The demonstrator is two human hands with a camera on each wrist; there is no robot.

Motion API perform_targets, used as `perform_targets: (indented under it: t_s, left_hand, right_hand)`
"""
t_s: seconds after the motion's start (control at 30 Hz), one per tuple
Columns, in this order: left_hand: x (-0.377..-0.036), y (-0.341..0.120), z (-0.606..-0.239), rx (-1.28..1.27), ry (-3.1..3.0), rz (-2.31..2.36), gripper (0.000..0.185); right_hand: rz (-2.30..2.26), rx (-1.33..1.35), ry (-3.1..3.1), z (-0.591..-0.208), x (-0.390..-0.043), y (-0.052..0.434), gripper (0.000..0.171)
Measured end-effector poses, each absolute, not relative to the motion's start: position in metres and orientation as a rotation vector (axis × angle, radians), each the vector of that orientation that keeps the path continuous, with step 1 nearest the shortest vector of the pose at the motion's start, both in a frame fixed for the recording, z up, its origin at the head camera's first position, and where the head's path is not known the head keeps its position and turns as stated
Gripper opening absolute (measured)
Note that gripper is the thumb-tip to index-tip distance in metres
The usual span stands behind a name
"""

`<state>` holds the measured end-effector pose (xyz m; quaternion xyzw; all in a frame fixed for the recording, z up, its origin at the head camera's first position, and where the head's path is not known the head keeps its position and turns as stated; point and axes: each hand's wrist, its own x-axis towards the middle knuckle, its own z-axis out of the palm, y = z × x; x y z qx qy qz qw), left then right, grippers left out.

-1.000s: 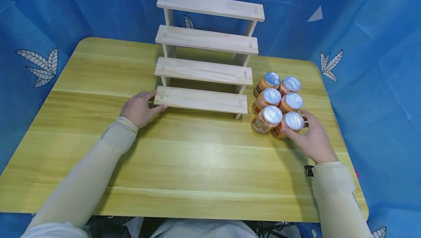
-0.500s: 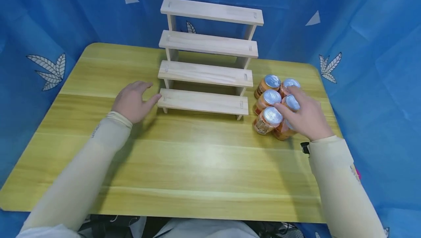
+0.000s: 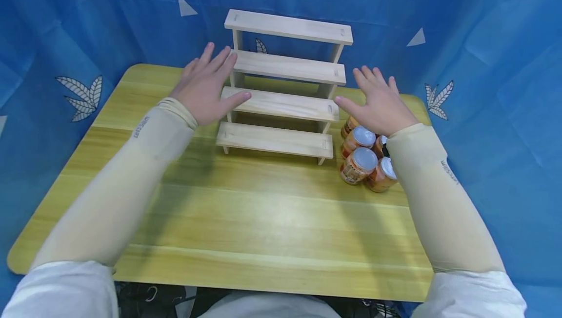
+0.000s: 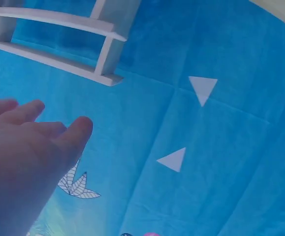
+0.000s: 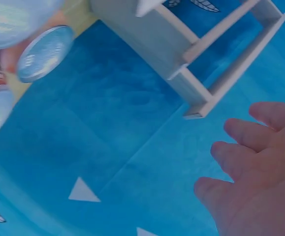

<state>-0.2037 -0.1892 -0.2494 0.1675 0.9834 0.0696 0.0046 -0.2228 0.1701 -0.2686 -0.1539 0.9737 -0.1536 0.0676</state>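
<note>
A pale wooden four-tier step rack [image 3: 276, 139] stands at the back of the table, its shelves bare. Over its left end my left hand [image 3: 204, 89] is raised, fingers straight and spread, holding nothing; in the left wrist view that hand [image 4: 24, 147] shows beside the rack [image 4: 58, 20]. My right hand [image 3: 378, 106], also spread and holding nothing, hovers above a cluster of orange jars [image 3: 357, 167] with silvery lids. It hides the rear jars in the head view. Several jar lids [image 5: 46, 54] appear in the right wrist view, apart from the right hand [image 5: 260, 162].
The wood-grained table [image 3: 272, 220] stretches in front of the rack and jars. Blue cloth [image 3: 131, 20] with white triangles and leaf prints hangs at the back and sides. Dark items and cables [image 3: 149, 298] lie below the table's near edge.
My left hand has left the rack's lower left end and risen. The right hand has let go of the front right jar and lifted up and away. Both hands have spread; rack and jars stay put.
</note>
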Motion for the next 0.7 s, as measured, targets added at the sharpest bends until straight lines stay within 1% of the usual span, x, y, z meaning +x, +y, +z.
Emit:
perform_targets:
  t_s: [0.2,0.4,0.7]
  left_hand:
    - [-0.21,-0.177,-0.244,0.517,3.047,0.201,0.09]
    - [-0.211,-0.173,-0.247,0.537,3.04,0.2,0.09]
    - [-0.21,-0.172,-0.251,0.527,3.027,0.235,0.09]
  right_hand:
    - [-0.466,-0.495,2.937,-0.256,-0.227,0.161,0.083]
    - [-0.477,-0.496,2.943,-0.252,-0.226,0.159,0.083]
    - [-0.484,-0.483,2.907,-0.258,-0.223,0.155,0.085]
